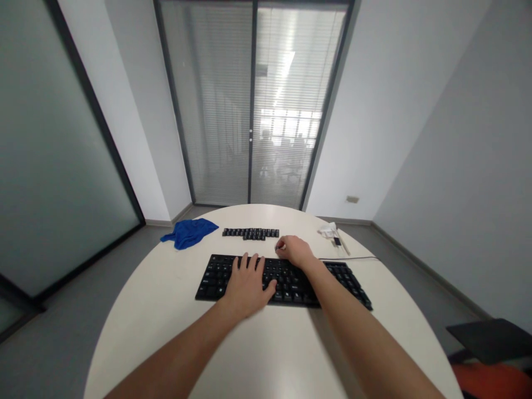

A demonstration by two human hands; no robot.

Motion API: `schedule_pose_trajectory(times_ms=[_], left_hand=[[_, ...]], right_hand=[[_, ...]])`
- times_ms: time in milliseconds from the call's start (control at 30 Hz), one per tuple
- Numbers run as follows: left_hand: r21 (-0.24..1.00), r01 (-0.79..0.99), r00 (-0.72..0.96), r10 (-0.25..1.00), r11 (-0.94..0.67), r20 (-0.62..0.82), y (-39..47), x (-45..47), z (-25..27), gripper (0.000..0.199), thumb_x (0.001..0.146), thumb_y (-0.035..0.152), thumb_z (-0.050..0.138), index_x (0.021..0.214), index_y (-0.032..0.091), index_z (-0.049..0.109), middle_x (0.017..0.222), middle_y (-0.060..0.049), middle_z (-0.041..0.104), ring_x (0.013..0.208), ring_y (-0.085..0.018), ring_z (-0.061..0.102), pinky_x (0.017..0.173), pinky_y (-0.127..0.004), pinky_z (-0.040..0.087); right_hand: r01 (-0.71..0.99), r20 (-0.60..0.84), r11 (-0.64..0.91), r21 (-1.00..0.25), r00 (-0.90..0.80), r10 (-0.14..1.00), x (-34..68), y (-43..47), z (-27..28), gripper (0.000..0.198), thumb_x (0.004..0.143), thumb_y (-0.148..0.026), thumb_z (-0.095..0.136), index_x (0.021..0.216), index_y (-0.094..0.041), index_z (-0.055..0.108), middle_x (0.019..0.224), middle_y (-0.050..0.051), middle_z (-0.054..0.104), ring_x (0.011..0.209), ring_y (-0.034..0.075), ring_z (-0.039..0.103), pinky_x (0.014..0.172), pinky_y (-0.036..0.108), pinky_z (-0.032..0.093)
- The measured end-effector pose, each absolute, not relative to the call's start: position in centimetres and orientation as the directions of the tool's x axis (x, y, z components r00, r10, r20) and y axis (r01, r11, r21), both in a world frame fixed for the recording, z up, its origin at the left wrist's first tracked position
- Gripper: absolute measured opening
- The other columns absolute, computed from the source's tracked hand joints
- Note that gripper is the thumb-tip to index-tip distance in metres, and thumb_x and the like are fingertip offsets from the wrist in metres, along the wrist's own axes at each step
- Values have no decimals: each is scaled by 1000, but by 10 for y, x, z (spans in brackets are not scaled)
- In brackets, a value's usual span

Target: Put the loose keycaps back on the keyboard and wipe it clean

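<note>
A black keyboard (216, 277) lies across the table in front of me, with its cable running off to the right. My left hand (248, 285) rests on its left half, fingers spread and flat over the keys. Above the keyboard's back edge is my right hand (294, 250), its thumb and fingers pinched together; whatever they hold, if anything, is too small to make out. Just beyond, several loose black keycaps (251, 233) sit in rows on the tabletop, left of my right hand. My right forearm hides part of the keyboard.
On the rounded white table (166, 332), a blue cloth (191, 231) lies at the back left. At the back right are a crumpled white tissue (327, 230), a brush-like stick (344, 243) and a small dark piece. A black and red chair (492, 354) stands at the lower right.
</note>
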State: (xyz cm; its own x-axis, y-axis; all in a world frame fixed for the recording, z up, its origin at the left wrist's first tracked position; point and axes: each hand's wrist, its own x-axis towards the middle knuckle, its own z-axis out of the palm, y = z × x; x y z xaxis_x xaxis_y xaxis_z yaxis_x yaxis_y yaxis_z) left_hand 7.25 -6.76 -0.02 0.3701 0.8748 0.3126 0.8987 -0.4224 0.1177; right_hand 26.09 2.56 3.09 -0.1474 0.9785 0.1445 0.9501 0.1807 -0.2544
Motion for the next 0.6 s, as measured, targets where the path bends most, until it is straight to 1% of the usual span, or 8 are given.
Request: schedule_pose_trajectory(times_ms=[67,200,233,267,300,367,500,600], left_hand=[[111,897,376,870,-429,319,-68,72,0,64,95,53,43,144,13,49,149,-17,48,137,-41,39,114,-59,26],[117,895,374,867,-431,331,-68,72,0,62,94,51,45,142,12,50,147,-17,50,136,-41,40,113,-58,27],[119,894,373,865,-432,335,-68,72,0,62,94,51,46,142,12,51,146,-17,51,136,-41,40,113,-58,28],[122,893,373,863,-434,340,-68,73,0,61,93,51,46,141,12,51,146,-17,51,136,-40,41,112,-58,28],[123,891,374,861,-436,345,-67,73,-1,61,93,50,47,141,12,51,145,-17,52,135,-40,41,112,-58,28],[124,890,374,856,-440,356,-67,73,-2,61,93,50,48,140,12,51,145,-17,52,135,-40,41,112,-59,28],[115,889,378,853,-443,360,-67,73,-3,60,93,50,48,140,13,51,145,-17,51,136,-40,40,113,-59,28],[113,889,381,854,-443,353,-67,73,-3,60,93,50,47,141,13,50,146,-17,51,136,-40,40,113,-58,28]], right_hand=[[939,141,199,-282,-164,976,267,16,35,15,81,-24,69,95,-20,75,100,10,75,96,27,68,81,33,49],[882,164,284,-377,-238,957,277,-8,35,19,91,-32,63,104,-23,74,99,3,77,91,18,70,82,27,50],[852,171,314,-418,-266,949,279,-14,33,20,92,-33,62,106,-23,73,99,2,77,90,17,70,82,25,50],[784,198,345,-516,-283,938,281,-20,31,21,92,-33,63,105,-20,73,98,4,77,89,18,70,83,26,51],[722,219,364,-588,-292,931,283,-26,29,22,92,-34,63,105,-19,74,97,4,77,89,19,70,84,28,52],[642,249,377,-667,-285,926,287,-35,24,24,91,-37,64,104,-19,75,96,5,78,89,21,70,85,32,52],[575,278,427,-698,-331,901,291,-48,20,24,90,-39,65,104,-22,76,107,5,77,101,24,69,97,37,49],[562,298,462,-686,-363,883,289,-52,20,23,91,-37,64,105,-23,77,108,4,76,103,24,69,98,37,48]])
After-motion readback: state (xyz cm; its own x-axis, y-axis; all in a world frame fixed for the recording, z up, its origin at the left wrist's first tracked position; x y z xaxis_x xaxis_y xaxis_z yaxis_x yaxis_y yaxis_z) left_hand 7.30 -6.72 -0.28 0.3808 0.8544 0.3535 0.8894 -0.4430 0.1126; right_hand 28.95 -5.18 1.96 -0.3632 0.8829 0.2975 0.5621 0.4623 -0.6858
